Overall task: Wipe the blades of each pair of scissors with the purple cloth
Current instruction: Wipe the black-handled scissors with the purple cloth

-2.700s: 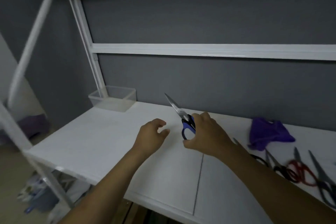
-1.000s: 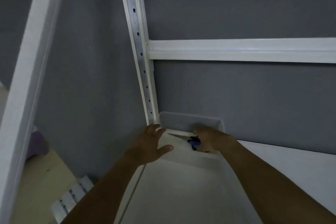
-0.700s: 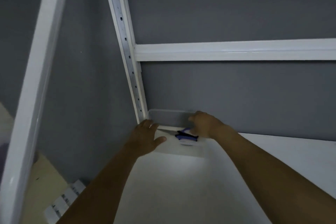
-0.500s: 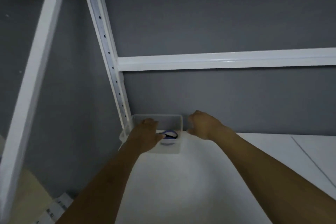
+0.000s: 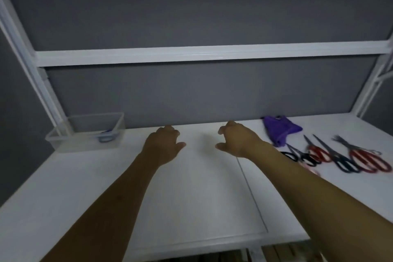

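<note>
Near purple cloth, right fingers loosely curled, empty, left fingers likewise, farther off

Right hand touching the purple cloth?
Apart. Head view shows a strip of white table between the right hand and the purple cloth.

Both forearms extended forward, bare, roughly parallel. Left hand palm down, fingers loosely curled, thumb out to right, holding nothing. Right hand likewise: fingers loosely curled, empty.
</note>
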